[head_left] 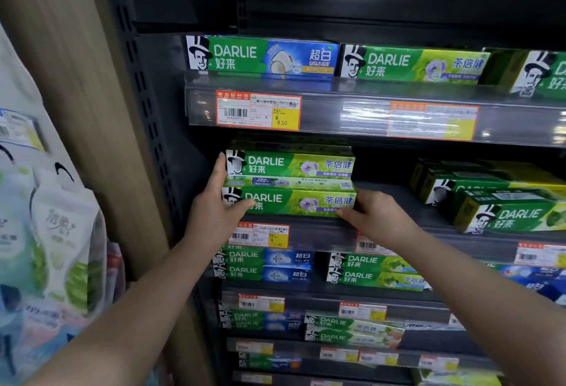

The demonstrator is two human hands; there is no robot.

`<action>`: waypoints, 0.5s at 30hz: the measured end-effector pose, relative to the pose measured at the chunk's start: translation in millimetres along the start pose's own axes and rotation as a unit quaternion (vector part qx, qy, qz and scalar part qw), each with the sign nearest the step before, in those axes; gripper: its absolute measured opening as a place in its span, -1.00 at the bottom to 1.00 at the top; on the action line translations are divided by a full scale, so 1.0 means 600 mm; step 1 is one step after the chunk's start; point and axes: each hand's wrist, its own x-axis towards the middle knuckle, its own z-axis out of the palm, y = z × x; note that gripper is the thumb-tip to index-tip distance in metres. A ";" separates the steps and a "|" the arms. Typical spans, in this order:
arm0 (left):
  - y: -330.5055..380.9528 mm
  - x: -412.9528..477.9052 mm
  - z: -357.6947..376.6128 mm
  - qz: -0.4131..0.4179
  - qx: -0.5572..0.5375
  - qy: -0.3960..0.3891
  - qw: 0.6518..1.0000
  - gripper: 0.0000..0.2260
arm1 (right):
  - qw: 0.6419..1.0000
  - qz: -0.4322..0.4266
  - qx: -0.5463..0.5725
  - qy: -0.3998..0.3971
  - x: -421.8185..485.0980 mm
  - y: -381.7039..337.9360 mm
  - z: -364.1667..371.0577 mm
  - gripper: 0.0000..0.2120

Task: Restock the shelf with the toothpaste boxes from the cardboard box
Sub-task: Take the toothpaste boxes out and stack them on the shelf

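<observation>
Two green Darlie toothpaste boxes lie stacked at the left end of the second shelf [321, 229]: an upper box [291, 165] on a lower box [294, 202]. My left hand [214, 211] presses against the stack's left end, thumb across the lower box's front and fingers up along the upper box. My right hand [373, 214] grips the right end of the lower box. The cardboard box is out of view.
The top shelf [337, 110] carries more Darlie boxes [263, 55]. Yellow-green boxes [502, 202] sit askew on the right of the second shelf, with a gap between them and the stack. Lower shelves hold further toothpaste [266, 264]. A wooden post [76, 79] and hanging pouches [61, 232] are at left.
</observation>
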 end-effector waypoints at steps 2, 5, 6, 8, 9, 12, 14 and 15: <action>0.002 -0.004 0.001 -0.019 -0.008 -0.010 1.000 -0.16 | 1.000 -0.003 -0.020 -0.009 -0.003 -0.004 -0.002 -0.67; 0.005 -0.008 0.002 -0.037 -0.015 -0.011 0.999 -0.16 | 0.999 0.000 -0.034 -0.013 -0.006 -0.007 -0.004 -0.60; 0.007 -0.009 0.001 -0.042 -0.018 -0.009 0.999 -0.16 | 0.999 -0.001 -0.033 -0.011 -0.008 -0.009 -0.004 -0.61; 0.007 -0.010 0.000 -0.046 -0.027 -0.002 0.999 -0.14 | 0.999 -0.003 -0.033 -0.009 -0.009 -0.008 -0.002 -0.61; 0.008 -0.009 -0.001 -0.048 -0.030 -0.001 0.998 -0.14 | 0.999 -0.005 -0.033 -0.006 -0.009 -0.007 0.000 -0.63; 0.011 -0.008 -0.001 -0.056 -0.020 -0.013 0.998 -0.16 | 0.999 -0.012 -0.035 -0.008 -0.008 0.002 0.007 -0.74; 0.014 -0.010 -0.003 -0.050 -0.010 -0.025 0.998 -0.18 | 0.999 -0.013 -0.030 -0.009 -0.007 0.004 0.008 -0.84; 0.016 -0.010 -0.003 -0.047 -0.004 -0.028 0.999 -0.19 | 0.999 -0.011 -0.030 -0.006 -0.007 0.004 0.007 -0.91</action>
